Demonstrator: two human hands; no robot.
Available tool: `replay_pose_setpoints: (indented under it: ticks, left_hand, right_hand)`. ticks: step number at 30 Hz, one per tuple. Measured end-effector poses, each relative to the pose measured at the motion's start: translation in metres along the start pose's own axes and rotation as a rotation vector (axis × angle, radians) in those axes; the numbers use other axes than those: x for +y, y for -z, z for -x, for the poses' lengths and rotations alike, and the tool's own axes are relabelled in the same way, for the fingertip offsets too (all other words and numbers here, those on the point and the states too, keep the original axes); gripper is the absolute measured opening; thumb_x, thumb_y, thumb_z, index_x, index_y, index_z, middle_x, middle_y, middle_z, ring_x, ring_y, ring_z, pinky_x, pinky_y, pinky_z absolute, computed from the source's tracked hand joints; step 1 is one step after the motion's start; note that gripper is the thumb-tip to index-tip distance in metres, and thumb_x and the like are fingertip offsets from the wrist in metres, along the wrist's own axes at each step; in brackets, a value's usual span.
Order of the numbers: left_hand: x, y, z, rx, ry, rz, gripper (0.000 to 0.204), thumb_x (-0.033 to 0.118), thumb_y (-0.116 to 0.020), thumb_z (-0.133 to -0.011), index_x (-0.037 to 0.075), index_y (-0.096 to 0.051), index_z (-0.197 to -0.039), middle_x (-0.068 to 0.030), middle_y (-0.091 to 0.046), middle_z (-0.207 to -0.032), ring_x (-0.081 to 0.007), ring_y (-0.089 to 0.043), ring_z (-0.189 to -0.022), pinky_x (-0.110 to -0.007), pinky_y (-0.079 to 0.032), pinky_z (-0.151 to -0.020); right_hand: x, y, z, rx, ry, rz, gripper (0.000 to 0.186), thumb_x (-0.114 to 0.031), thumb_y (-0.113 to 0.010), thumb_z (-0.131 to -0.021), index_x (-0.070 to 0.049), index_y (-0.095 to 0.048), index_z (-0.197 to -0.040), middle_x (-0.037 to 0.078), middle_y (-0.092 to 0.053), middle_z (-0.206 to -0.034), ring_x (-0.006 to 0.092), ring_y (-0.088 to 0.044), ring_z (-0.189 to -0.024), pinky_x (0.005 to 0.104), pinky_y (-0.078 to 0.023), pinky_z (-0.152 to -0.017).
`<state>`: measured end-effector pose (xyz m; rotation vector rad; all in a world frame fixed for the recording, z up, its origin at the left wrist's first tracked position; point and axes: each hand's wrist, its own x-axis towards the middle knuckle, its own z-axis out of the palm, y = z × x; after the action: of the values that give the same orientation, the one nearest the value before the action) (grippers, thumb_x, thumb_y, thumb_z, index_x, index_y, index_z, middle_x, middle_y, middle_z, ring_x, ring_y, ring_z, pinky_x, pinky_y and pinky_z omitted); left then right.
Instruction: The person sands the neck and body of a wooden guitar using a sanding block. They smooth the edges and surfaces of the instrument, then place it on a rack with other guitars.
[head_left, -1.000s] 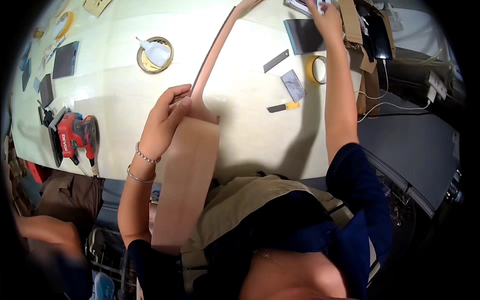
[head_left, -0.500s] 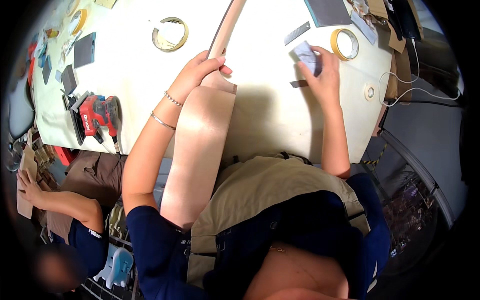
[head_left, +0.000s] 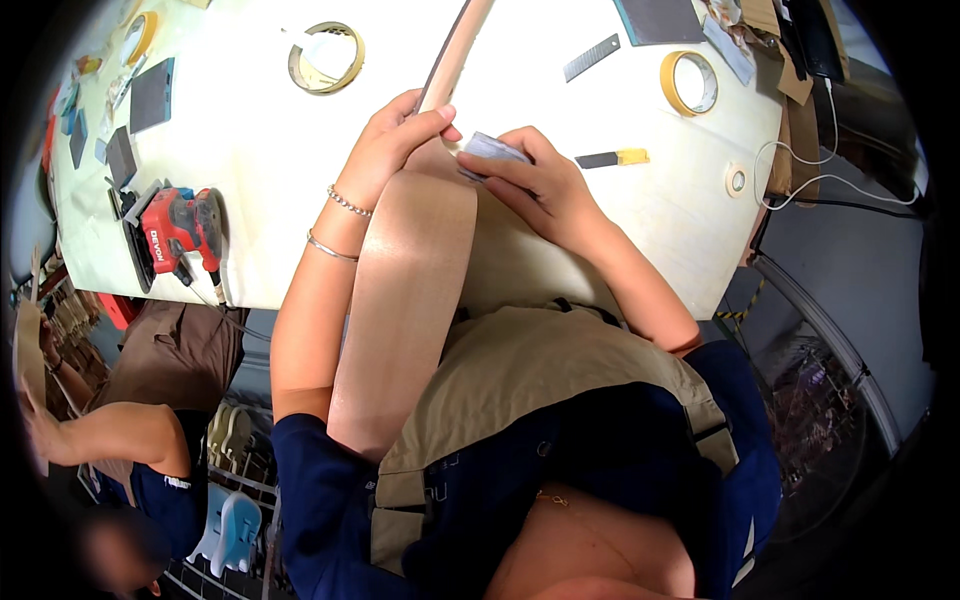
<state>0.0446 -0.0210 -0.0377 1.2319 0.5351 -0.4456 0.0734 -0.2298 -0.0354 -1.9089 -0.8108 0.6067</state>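
A pale, bare-wood guitar (head_left: 405, 270), seen side-on, slants from my lap up past the table's near edge. Its narrow neck runs out of the top of the picture, a dark strip along the neck's left edge. My left hand (head_left: 400, 140) is wrapped round the neck just above the body. In my right hand (head_left: 545, 185) a folded piece of grey sandpaper (head_left: 492, 150) is pinched, close against the heel where neck meets body; whether it touches the wood I cannot tell.
On the pale table (head_left: 250, 150) lie tape rolls (head_left: 688, 84), a blade strip (head_left: 592, 58), a yellow-ended cutter blade (head_left: 612, 158), dark abrasive sheets (head_left: 152, 95) and a red power sander (head_left: 180, 235). A white cable (head_left: 838, 178) hangs at right. A co-worker (head_left: 125, 440) handles a wooden piece at left.
My right hand has moved left with the sandpaper, from beside the tape roll to the guitar's heel, uncovering the yellow-ended blade. My left hand keeps its hold on the neck.
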Motion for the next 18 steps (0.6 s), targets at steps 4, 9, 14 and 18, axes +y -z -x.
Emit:
replay_pose_setpoints:
  ticks: [4, 9, 14, 18]
  left_hand:
    - [0.007, -0.003, 0.004, 0.044, 0.015, -0.015, 0.042, 0.029, -0.062, -0.085, -0.004, -0.055, -0.110, -0.0049, -0.061, -0.082, -0.0100, -0.055, -0.080, -0.022, -0.045, -0.073]
    - [0.007, -0.002, 0.002, 0.051, 0.036, -0.018, 0.039, 0.027, -0.062, -0.085, -0.004, -0.056, -0.108, -0.0047, -0.060, -0.081, -0.0100, -0.056, -0.079, -0.022, -0.045, -0.072]
    - [0.006, -0.003, 0.002, 0.048, 0.066, -0.002, 0.035, 0.026, -0.062, -0.085, -0.003, -0.057, -0.104, -0.0038, -0.059, -0.079, -0.0093, -0.056, -0.075, -0.022, -0.047, -0.068]
    - [0.010, -0.005, 0.009, 0.054, 0.031, -0.016, 0.038, 0.026, -0.062, -0.085, -0.002, -0.056, -0.111, -0.0028, -0.058, -0.078, -0.0080, -0.055, -0.073, -0.021, -0.046, -0.066]
  right_hand:
    - [-0.009, 0.003, 0.001, -0.016, -0.047, 0.081, 0.033, -0.011, -0.062, -0.084, -0.025, -0.064, -0.114, 0.006, -0.054, -0.094, 0.0199, -0.056, -0.080, 0.0295, -0.047, -0.070]
    - [0.036, 0.043, 0.029, 0.099, -0.159, 0.185, 0.028, -0.022, -0.056, -0.088, -0.020, -0.064, -0.114, 0.011, -0.056, -0.095, 0.0270, -0.055, -0.089, 0.0346, -0.046, -0.081]
    - [0.060, 0.094, 0.048, 0.503, -0.004, 0.812, 0.032, -0.019, -0.065, -0.081, -0.017, -0.065, -0.113, 0.015, -0.052, -0.120, 0.0324, -0.051, -0.108, 0.0411, -0.040, -0.091]
    - [0.069, 0.067, 0.062, 0.347, 0.111, 0.685, 0.028, -0.019, -0.072, -0.070, -0.014, -0.067, -0.097, 0.006, -0.061, -0.100, 0.0249, -0.056, -0.096, 0.0362, -0.044, -0.083]
